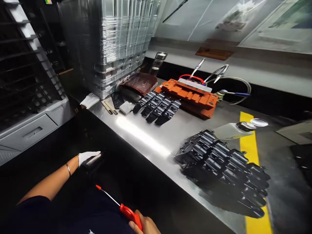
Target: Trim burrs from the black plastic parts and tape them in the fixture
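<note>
My left hand [89, 158], in a white glove, is at the lower left beyond the bench edge. Its fingers are closed around a black part [90, 166] that barely stands out against the dark background. My bare right hand [145, 225], at the bottom edge, grips a red air blow gun [130, 214]. The gun's thin metal nozzle ends in a red tip, angled up and left below my left hand; the two do not touch. On the metal bench [146, 143] lie rows of black moulded parts [216, 156], with a smaller group [158, 107] farther back.
An orange fixture [190, 97] with hoses stands at the back of the bench. Stacked clear plastic trays [122, 48] rise at its left end. A white bottle [229, 130] lies beside the larger group of parts. A grey crate [34, 130] is at far left.
</note>
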A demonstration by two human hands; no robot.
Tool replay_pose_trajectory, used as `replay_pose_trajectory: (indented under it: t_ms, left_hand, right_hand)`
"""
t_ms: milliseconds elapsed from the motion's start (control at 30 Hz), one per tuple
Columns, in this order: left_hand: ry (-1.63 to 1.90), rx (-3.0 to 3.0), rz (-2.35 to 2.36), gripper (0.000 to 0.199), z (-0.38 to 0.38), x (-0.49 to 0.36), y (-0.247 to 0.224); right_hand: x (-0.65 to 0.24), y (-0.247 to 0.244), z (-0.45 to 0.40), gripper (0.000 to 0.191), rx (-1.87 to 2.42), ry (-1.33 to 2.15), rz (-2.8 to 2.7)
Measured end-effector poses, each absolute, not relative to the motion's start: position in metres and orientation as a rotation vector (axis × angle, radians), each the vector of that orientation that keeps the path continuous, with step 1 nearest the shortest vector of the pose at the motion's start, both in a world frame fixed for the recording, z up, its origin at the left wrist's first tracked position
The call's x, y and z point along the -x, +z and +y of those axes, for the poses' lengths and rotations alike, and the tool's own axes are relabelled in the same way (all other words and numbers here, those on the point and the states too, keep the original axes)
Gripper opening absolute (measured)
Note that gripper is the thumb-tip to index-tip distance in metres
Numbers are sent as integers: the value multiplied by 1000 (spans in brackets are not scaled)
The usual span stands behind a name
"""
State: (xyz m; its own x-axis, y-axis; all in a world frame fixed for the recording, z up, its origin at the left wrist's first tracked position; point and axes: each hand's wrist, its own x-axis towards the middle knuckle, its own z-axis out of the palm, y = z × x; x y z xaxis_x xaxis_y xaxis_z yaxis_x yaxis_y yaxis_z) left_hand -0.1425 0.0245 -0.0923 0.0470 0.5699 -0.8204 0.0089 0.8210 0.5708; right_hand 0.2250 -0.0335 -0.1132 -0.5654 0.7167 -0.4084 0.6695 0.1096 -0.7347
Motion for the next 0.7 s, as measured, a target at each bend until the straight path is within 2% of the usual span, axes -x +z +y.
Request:
replay_pose_trajectory:
  t_ms: [100,300,433,500,567,633,700]
  left_hand:
    - [445,-642,1479,62,33,135,-93]
    - [400,-1107,1503,48,57,128,-92]
    - [305,-1341,1409,29,61,123,-91]
    - [251,-1399,1331,32,62,123,-89]
    - [220,-1388,1271,45,65,125,-87]
    - [267,-1311,1327,56,69,126,-86]
    - [336,-1229,1476,60,73,122,-87]
  right_hand:
    - [-220,-105,-24,57,1470,1453,-2343]
    - [-230,-81,-19,49,1518,1501,-2235]
    - [-235,-76,-21,49,1515,1543,-2153]
    - [-235,-77,-23,51,1547,1553,-2108]
    - [-235,-78,-26,52,1600,1544,-2079]
    - [-233,-79,-30,51,1637,1543,-2070]
    - [-227,-79,-35,48,1661,1547,-2087]
